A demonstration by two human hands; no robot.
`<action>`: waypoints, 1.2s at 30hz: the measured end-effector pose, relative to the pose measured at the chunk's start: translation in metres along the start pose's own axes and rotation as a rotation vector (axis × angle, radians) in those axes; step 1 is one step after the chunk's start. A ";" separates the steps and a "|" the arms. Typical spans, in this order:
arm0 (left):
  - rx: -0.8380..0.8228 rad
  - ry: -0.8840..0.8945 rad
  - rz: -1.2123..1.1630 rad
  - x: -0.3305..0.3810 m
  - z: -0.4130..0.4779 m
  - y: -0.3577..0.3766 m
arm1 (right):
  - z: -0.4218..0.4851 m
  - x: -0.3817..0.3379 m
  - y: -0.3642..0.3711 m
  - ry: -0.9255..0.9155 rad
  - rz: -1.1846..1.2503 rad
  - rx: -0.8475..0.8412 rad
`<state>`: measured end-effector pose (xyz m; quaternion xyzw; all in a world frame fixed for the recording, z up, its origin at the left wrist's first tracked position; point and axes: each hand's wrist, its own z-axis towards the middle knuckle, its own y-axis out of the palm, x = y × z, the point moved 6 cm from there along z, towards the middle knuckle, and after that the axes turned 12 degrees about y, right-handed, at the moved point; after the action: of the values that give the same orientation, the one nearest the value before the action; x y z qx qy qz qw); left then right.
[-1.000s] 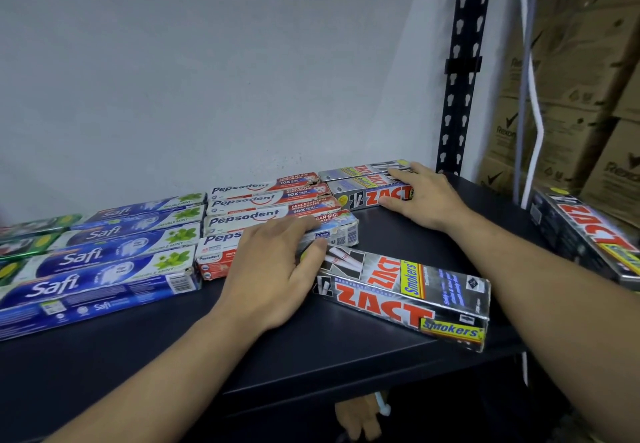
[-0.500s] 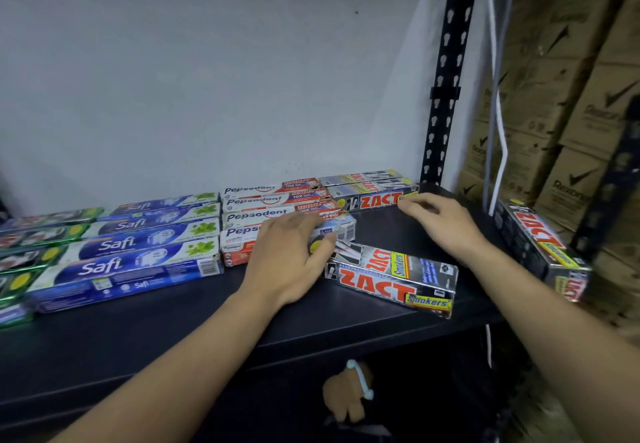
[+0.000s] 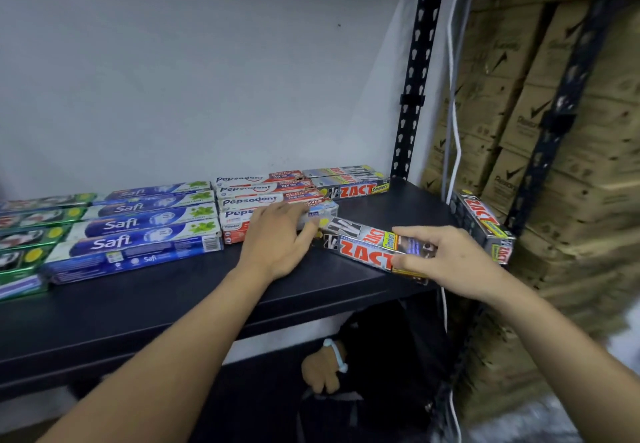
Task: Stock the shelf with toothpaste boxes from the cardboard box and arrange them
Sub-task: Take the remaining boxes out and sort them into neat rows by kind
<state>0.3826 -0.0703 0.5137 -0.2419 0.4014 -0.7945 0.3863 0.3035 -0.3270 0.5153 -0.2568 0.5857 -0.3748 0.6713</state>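
In the head view, the right hand (image 3: 446,262) gripped the near end of a loose ZACT box (image 3: 360,243), thumb on its front face and fingers curled over the top. The box lay skewed on the black shelf (image 3: 173,304), its far end close to the Pepsodent boxes (image 3: 256,197). The left hand (image 3: 277,238) lay flat, fingers relaxed, on the frontmost Pepsodent box, holding nothing. Against the wall sat the back ZACT boxes (image 3: 349,186), lined up to the right of the Pepsodent row, and the Safi boxes (image 3: 138,231) filled the left. Another ZACT box (image 3: 485,224) lay off the shelf's right edge; what carried it I could not tell. The supply cardboard box was not clearly in view.

The step in hand looked like arranging. The next move probably called for turning the loose box parallel to the back ZACT boxes and sliding it in front of them, while the left hand steadied the neighbouring row.
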 end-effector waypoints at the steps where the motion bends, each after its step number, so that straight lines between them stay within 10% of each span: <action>1: 0.002 -0.005 0.004 -0.001 -0.001 0.000 | -0.002 0.006 -0.004 0.039 -0.018 0.026; 13: 0.049 -0.025 -0.051 -0.004 -0.009 -0.003 | -0.005 -0.003 -0.008 0.344 0.005 0.366; 26: 0.063 -0.020 -0.058 -0.004 -0.011 -0.004 | 0.013 -0.016 0.012 -0.104 -0.159 -0.109; 36: 0.063 -0.009 -0.060 0.000 -0.011 -0.006 | 0.043 -0.021 0.030 -0.018 -0.295 0.213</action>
<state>0.3728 -0.0629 0.5126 -0.2453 0.3669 -0.8169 0.3714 0.3514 -0.2968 0.5121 -0.2706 0.4926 -0.5269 0.6376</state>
